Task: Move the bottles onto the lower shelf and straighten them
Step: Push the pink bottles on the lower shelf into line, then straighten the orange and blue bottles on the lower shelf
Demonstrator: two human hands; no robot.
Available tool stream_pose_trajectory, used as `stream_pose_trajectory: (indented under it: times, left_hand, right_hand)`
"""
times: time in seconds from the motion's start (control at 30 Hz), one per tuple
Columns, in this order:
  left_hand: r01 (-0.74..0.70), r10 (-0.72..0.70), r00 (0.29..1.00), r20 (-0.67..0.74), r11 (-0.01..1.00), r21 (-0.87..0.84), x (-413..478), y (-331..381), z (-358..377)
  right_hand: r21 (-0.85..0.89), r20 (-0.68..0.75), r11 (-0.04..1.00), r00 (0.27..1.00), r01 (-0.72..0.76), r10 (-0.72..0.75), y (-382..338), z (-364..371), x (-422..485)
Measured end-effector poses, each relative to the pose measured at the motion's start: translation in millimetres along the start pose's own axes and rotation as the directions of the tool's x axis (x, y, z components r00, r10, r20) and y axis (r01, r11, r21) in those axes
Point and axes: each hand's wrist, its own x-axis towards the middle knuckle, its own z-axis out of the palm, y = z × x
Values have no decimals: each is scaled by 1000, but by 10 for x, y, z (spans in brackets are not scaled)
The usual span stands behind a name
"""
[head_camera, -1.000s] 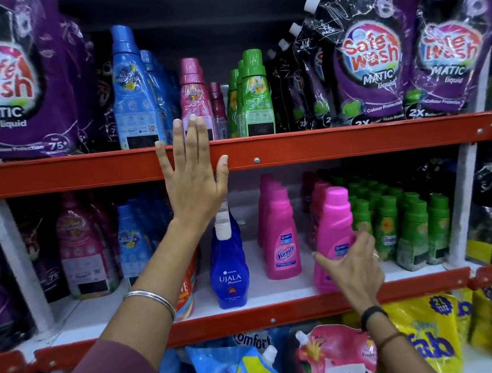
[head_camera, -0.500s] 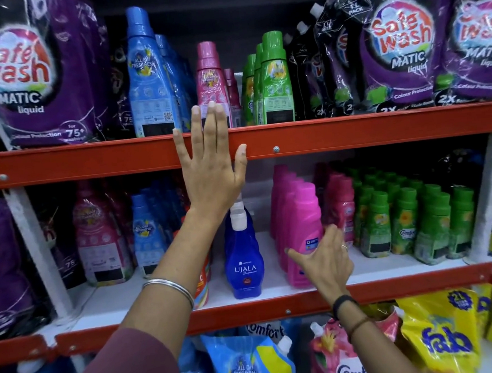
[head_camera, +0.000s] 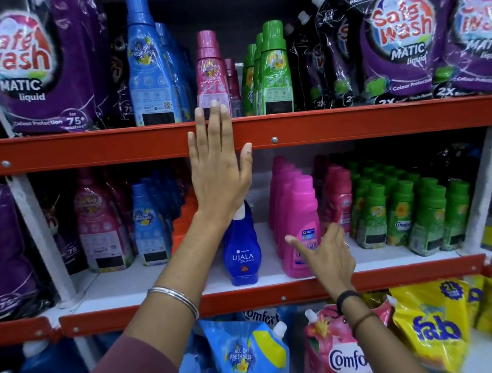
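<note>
My left hand (head_camera: 220,170) lies flat and open against the red front edge of the upper shelf (head_camera: 351,122), fingertips just reaching a pink bottle (head_camera: 210,71) there. A tall blue bottle (head_camera: 147,70) and green bottles (head_camera: 275,69) stand beside it. On the white lower shelf (head_camera: 158,278), a row of pink bottles (head_camera: 300,220) stands upright. My right hand (head_camera: 329,256) is spread in front of the foremost one's lower right side, holding nothing. A blue Ujala bottle (head_camera: 242,257) stands left of that row, its top hidden behind my left wrist.
Purple Safe Wash pouches (head_camera: 23,71) flank the upper shelf. The lower shelf also holds green Comfort bottles (head_camera: 403,215), darker pink bottles (head_camera: 338,199), small blue bottles (head_camera: 148,226) and orange ones (head_camera: 180,229). Refill pouches (head_camera: 432,327) fill the shelf below.
My right hand carried a pink bottle leftward to the front of the pink row, then loosened its grip. My left hand stayed on the upper shelf edge.
</note>
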Motion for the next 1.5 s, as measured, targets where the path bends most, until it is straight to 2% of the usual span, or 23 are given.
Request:
stream_pose_trajectory:
  times: [0.1,0.17,0.27,0.37,0.47,0.57,0.63,0.87,1.13,1.23,1.37,1.5]
  left_hand:
    - [10,-7,1000,16,978,-209,-272,193,-28]
    - [19,-13,1000,20,949,-315,-518,326,6]
    - [100,-58,992,110,899,-427,-944,508,159]
    - [264,-114,944,311,827,-497,-1325,641,342]
    - [471,-176,844,506,693,-545,-1564,755,454]
    - [646,-255,730,633,561,-518,-1618,848,492]
    - [697,-280,689,668,510,-505,-1645,888,518]
    - [781,-333,622,709,323,-534,-1734,881,599]
    - [818,-353,575,738,233,-526,-1676,842,569]
    - [820,-370,572,732,235,-522,-1666,868,556]
    - [786,-400,617,678,265,-559,-1689,882,532]
    - [623,-524,750,403,357,-696,-1823,825,479]
  right_hand:
    - [271,15,962,1000,-31,28,160,-39,-12]
    - [481,48,875,998,-61,43,228,-77,-9]
    - [654,160,740,985,-159,69,249,-153,-19]
    - [717,249,657,966,-234,72,243,-190,-11]
    - [728,334,627,942,-277,29,275,-175,-15]
    - [713,377,640,926,-287,-5,342,-124,-20]
    - [712,404,634,914,-301,-20,404,-91,4]
    - [768,464,522,884,-371,-56,449,-118,78]
    - [782,472,500,877,-373,-84,477,-108,92]
    - [779,468,514,879,-359,-95,485,-107,91]
    - [798,381,533,921,-283,-83,471,-86,6]
    - [826,50,564,995,10,-91,391,-18,-354]
